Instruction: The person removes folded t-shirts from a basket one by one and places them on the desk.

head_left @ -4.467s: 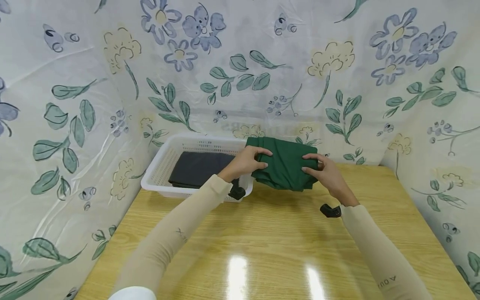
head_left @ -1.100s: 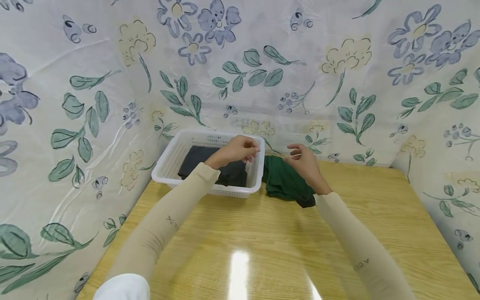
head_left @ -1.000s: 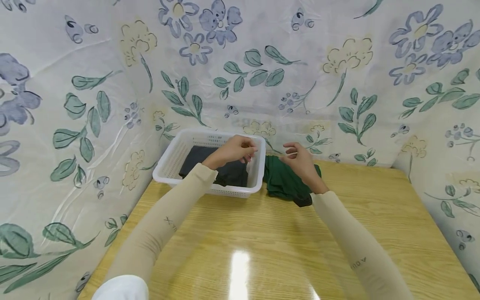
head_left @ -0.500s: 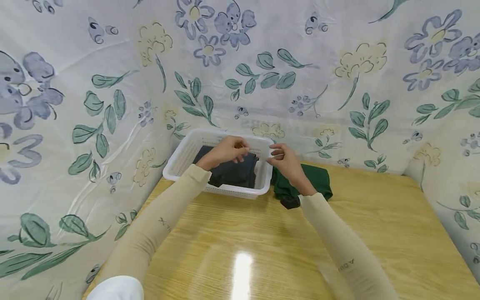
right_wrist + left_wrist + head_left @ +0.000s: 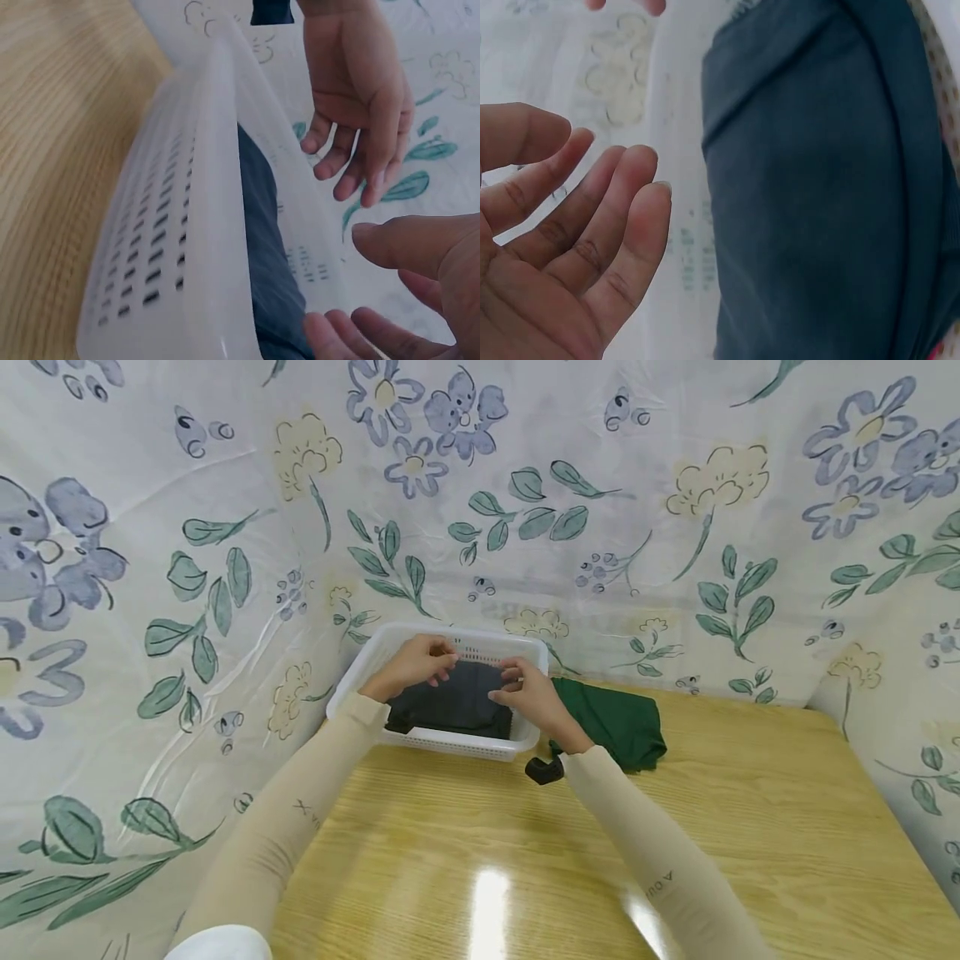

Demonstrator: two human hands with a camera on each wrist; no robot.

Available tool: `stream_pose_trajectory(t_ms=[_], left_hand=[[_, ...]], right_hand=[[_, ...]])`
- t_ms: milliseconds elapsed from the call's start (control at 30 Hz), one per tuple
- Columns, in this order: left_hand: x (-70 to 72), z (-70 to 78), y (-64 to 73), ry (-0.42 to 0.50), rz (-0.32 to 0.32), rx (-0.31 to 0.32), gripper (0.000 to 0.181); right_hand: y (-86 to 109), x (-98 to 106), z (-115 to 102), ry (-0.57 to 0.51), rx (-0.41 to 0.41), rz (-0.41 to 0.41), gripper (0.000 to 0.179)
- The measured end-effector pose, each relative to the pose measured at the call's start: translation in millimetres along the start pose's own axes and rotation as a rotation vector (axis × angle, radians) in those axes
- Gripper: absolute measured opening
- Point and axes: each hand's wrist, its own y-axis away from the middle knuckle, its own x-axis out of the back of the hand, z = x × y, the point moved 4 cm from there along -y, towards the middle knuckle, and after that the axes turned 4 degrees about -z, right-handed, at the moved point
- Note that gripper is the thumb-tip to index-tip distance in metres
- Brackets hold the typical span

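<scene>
A folded dark navy garment lies inside a white plastic basket at the back left of the table. My left hand hovers above the basket's left half, fingers loosely bent and holding nothing. Over the right half hangs my right hand, its thumb apart from the fingers, also without anything in it. In the left wrist view the garment is apart from the left fingertips. A folded green cloth rests on the table just right of the basket, partly hidden by the right wrist.
The wooden table stretches out in front of the basket and to its right. Floral sheeting hangs behind the table and along its sides. A small black device sits at the right wrist.
At first both hands held the folded green cloth beside the basket; it then lay on the table. Both hands have since moved left, the right one now over the basket.
</scene>
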Motion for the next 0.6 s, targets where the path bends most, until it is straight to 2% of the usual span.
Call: stream_pose_trajectory(t_ms=[233, 433, 600], left_hand=[[16.2, -16.1, 6.5, -0.031, 0.028, 0.054, 0.031], [30.3, -36.6, 11.0, -0.062, 0.067, 0.093, 0.030], [34.1, -48.2, 14.1, -0.096, 0.032, 0.177, 0.028]], right_hand=[[-3.7, -19.1, 3.9, 0.025, -0.071, -0.017, 0.059], [-7.1, -24.0, 2.5, 0.021, -0.105, 0.019, 0.070], [-10.4, -27.3, 2.7, 0.009, -0.140, 0.049, 0.075]])
